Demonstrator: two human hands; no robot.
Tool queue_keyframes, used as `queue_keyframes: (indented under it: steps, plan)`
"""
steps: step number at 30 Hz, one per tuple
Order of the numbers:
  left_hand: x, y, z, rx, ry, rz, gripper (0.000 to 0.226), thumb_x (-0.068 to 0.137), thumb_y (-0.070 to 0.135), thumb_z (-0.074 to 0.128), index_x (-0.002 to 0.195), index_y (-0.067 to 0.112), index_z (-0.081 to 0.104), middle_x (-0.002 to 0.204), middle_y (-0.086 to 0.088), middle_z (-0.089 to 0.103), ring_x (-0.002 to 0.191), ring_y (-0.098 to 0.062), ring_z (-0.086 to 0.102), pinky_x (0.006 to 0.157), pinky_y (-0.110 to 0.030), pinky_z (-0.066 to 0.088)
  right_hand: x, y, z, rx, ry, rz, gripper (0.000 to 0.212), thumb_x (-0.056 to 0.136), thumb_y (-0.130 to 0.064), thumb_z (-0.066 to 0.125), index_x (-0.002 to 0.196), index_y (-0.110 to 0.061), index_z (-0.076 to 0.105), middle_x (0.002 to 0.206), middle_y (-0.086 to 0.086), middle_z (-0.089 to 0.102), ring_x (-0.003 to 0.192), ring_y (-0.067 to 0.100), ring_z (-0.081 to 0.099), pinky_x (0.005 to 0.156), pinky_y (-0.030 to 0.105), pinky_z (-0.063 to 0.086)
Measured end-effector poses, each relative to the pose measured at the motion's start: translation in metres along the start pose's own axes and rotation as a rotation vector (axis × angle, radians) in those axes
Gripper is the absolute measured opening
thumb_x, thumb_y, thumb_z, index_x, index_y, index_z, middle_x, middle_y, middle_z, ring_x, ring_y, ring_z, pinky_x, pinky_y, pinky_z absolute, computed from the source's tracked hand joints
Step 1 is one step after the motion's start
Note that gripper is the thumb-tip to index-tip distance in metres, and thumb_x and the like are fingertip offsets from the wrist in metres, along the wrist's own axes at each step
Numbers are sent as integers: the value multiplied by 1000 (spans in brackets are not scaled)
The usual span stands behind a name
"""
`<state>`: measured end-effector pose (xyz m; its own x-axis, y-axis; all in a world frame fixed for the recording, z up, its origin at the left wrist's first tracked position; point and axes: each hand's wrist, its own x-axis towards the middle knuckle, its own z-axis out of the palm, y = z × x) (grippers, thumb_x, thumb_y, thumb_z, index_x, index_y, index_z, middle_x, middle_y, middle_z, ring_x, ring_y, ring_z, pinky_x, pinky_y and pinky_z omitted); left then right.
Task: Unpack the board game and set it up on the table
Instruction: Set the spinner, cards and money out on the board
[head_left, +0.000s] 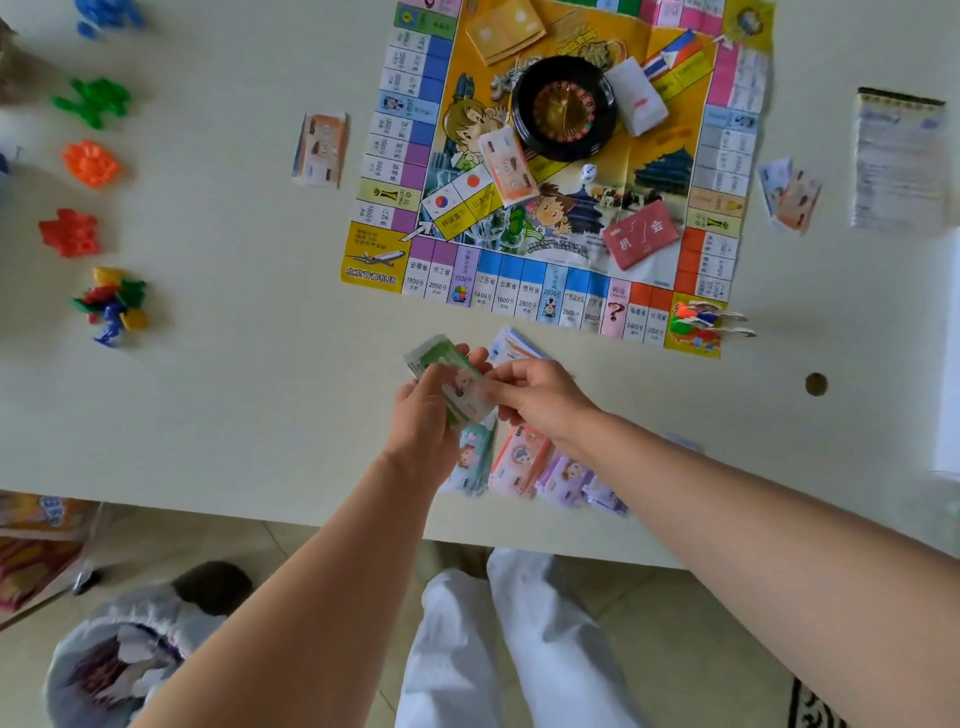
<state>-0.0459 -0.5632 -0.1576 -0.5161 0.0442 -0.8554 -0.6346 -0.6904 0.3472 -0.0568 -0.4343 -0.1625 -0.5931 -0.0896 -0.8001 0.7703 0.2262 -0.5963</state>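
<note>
Board (410, 130) lies unfolded on the far middle of the table (234, 364), with a roulette wheel (563, 106), a die (588, 171) and a red deck (641, 234) on it. Nearer us, just off its near edge, our left hand (423, 415) grips green notes (441, 361), fingers curled round the stack. Our right hand (540, 397) pinches the same notes at their end between thumb and fingertips. Under our hands, more note stacks (519, 460) lie in a row by the table's near edge. At left, plastic pieces (91, 163) sit in separate colour piles.
</note>
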Motion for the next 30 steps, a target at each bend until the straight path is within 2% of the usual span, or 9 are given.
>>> queue_keyframes:
  steps: [6, 9, 12, 14, 17, 23, 25, 27, 30]
  plan:
    - [5, -14, 23, 129, 94, -55, 15, 95, -1, 45, 93, 0, 60, 89, -18, 68, 74, -25, 69, 69, -34, 58, 4, 8, -33, -66, 46, -11, 15, 87, -15, 69, 97, -3, 68, 79, 8, 69, 53, 8, 58, 50, 18, 45]
    - [10, -19, 33, 159, 137, -56, 16, 93, -2, 42, 89, -1, 57, 86, -21, 64, 74, -27, 64, 71, -37, 54, 9, 12, -45, -162, 134, -71, 9, 86, -18, 70, 90, -10, 69, 76, -3, 65, 64, 6, 56, 60, 17, 43]
    - [17, -23, 35, 213, 216, -42, 16, 93, -4, 41, 93, 0, 56, 87, -19, 64, 74, -28, 63, 72, -39, 54, 17, 17, -59, -238, 265, -116, 9, 84, -16, 72, 86, -9, 68, 70, -10, 60, 62, 4, 55, 58, 11, 43]
    - [23, -23, 32, 231, 263, -13, 18, 93, -6, 41, 93, 1, 58, 84, -17, 64, 72, -26, 62, 76, -40, 53, 22, 21, -65, -372, 325, -146, 9, 81, -17, 74, 82, -13, 66, 70, -11, 59, 65, 6, 56, 63, 16, 46]
    - [28, -20, 27, 262, 306, 10, 22, 94, -7, 42, 93, 3, 61, 86, -14, 64, 74, -24, 63, 82, -41, 53, 29, 27, -68, -537, 373, -160, 13, 79, -19, 76, 84, -16, 63, 78, -5, 64, 76, 15, 61, 72, 30, 51]
    - [30, -9, 26, 338, 260, 19, 23, 92, -7, 48, 110, 1, 59, 88, -14, 66, 79, -25, 65, 80, -42, 55, 28, 22, -68, -849, 418, -226, 30, 83, -29, 71, 102, -14, 53, 105, -1, 52, 84, 17, 55, 67, 26, 39]
    - [33, -5, 28, 390, 278, 3, 20, 90, -3, 55, 108, 3, 60, 93, -15, 67, 86, -27, 66, 81, -43, 55, 29, 13, -66, -766, 350, -261, 29, 85, -33, 68, 102, -15, 54, 99, -2, 52, 81, 16, 54, 66, 28, 42]
    - [34, 2, 31, 414, 275, 1, 10, 88, 0, 61, 97, 6, 61, 89, -15, 67, 80, -26, 65, 76, -41, 55, 32, -5, -59, -504, 142, -211, 28, 87, -35, 67, 104, -14, 58, 94, 0, 57, 81, 17, 58, 70, 31, 47]
    - [38, 19, 37, 410, 251, 26, 12, 84, 1, 67, 94, 4, 61, 83, -14, 66, 71, -24, 64, 66, -35, 55, 39, -31, -42, -307, -90, -112, 25, 87, -32, 68, 102, -14, 62, 92, 2, 62, 73, 10, 57, 62, 21, 47]
